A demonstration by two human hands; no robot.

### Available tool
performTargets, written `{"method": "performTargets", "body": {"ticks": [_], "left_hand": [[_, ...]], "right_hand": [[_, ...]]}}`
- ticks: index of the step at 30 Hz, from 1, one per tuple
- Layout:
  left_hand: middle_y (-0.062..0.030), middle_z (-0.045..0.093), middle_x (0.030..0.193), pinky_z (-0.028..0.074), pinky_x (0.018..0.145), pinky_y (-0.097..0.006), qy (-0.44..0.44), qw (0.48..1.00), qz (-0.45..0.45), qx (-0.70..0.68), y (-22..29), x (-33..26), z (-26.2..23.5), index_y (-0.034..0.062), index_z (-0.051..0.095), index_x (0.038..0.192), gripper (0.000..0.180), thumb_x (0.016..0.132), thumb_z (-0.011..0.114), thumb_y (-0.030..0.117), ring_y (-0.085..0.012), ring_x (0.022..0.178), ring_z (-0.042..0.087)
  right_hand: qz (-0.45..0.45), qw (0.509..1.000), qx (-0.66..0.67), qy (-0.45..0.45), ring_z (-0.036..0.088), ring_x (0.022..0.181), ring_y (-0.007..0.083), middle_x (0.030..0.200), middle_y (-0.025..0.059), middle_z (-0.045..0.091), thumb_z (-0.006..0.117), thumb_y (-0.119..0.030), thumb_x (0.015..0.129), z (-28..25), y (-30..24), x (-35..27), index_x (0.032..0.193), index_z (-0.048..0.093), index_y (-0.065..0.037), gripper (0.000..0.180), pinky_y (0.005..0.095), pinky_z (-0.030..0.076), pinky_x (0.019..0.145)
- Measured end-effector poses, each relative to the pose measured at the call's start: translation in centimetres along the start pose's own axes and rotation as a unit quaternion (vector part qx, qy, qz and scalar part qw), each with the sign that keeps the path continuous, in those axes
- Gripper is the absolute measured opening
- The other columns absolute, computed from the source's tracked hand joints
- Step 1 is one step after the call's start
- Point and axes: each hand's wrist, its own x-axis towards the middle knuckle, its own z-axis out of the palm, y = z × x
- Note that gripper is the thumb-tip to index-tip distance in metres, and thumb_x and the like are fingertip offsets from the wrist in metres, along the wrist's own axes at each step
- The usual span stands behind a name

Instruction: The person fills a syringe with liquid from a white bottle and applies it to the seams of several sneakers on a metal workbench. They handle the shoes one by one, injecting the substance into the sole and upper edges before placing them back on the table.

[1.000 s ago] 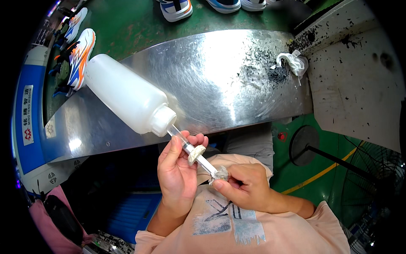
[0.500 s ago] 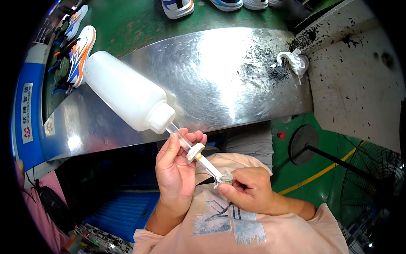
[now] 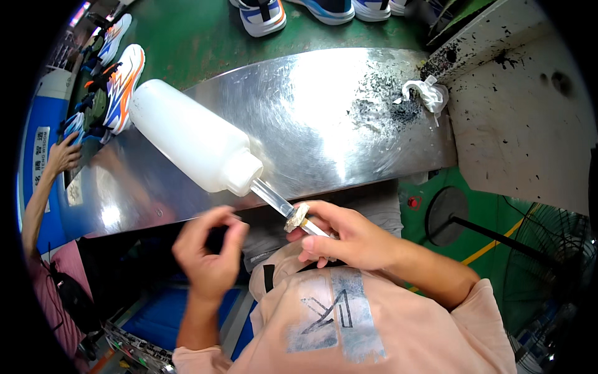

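My right hand [image 3: 349, 240] pinches the thin clear tube [image 3: 274, 198] that sticks out of a large translucent white plastic bottle [image 3: 190, 144]; a small crusted off-white ring [image 3: 297, 217] sits on the tube just at my fingertips. The bottle slants up toward ten o'clock over the shiny steel worktop [image 3: 324, 106]. My left hand [image 3: 208, 255] hangs free at eight o'clock of the tube, fingers loosely curled, holding nothing. A crumpled white rag [image 3: 427, 93] lies at two o'clock. Another person's hand [image 3: 62, 156] reaches sneakers [image 3: 121, 78] at nine o'clock.

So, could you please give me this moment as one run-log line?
right hand: holds bottle tube | left hand: free, apart | white bottle: tilted over steel table
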Motion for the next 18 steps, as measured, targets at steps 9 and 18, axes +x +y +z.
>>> {"method": "performTargets", "body": {"ticks": [9,18], "left_hand": [[-0.0172,0.055,0.127,0.042,0.101,-0.049,-0.045,0.806,0.451,0.381,0.0,13.2,-3.8,0.0152,0.061,0.120,0.066,0.057,0.073,0.004,-0.0382,0.118,0.053],[-0.0191,0.057,0.124,0.047,0.094,-0.040,0.208,0.924,0.293,0.132,7.5,10.3,-6.0,-0.0014,0.037,0.138,0.099,0.054,0.085,0.014,-0.0296,0.110,0.059]], "right_hand": [[0.015,0.981,-0.167,0.103,0.056,0.057,0.0063,0.081,0.0014,0.063,0.062,-0.016,0.090,0.9,-4.3,1.2,0.098,0.057,-0.009,0.012,0.0209,0.040,0.045],[-0.383,0.906,-0.163,0.074,0.057,0.092,0.0114,0.098,0.0052,0.058,0.071,-0.004,0.079,0.7,-9.8,-6.1,0.102,0.056,-0.004,0.027,0.0254,0.048,0.073]]}}
